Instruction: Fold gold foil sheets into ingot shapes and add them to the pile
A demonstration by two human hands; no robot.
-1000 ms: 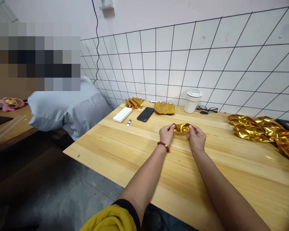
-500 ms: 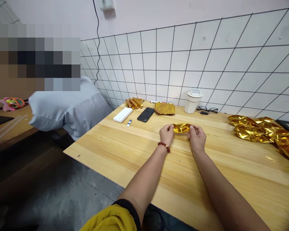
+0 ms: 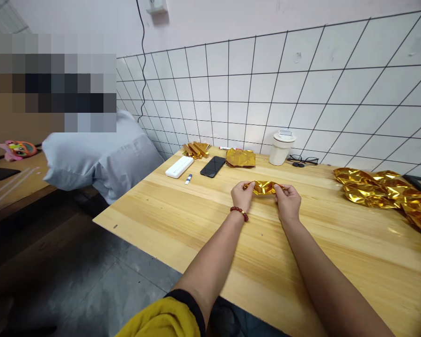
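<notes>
A crinkled, shiny gold foil piece (image 3: 264, 187) stretches between my two hands, just over the wooden table (image 3: 196, 213). My left hand (image 3: 242, 194), with a red bead bracelet (image 3: 239, 213) at its wrist, pinches the left end. At the right end, the fingers and thumb of my right hand (image 3: 288, 201) are closed on the foil. Beyond them lies a flat stack of gold foil sheets (image 3: 240, 158). Folded gold foil strips (image 3: 195, 150) are piled at the far left corner. A string of twisted gold foil shapes (image 3: 370, 189) lies at the right.
Behind my hands are a black phone (image 3: 213, 166), a white power bank (image 3: 179, 167), a small blue-and-white stick (image 3: 188, 179), a white lidded cup (image 3: 282, 148), eyeglasses (image 3: 303, 160) and a marker (image 3: 228, 148). A tiled wall borders the table's back. A person in a grey shirt (image 3: 101, 154) leans at the left.
My left thumb has shifted inward along the foil, and the foil's left end now shows behind that hand's fingers. Both hands keep nearly the same place.
</notes>
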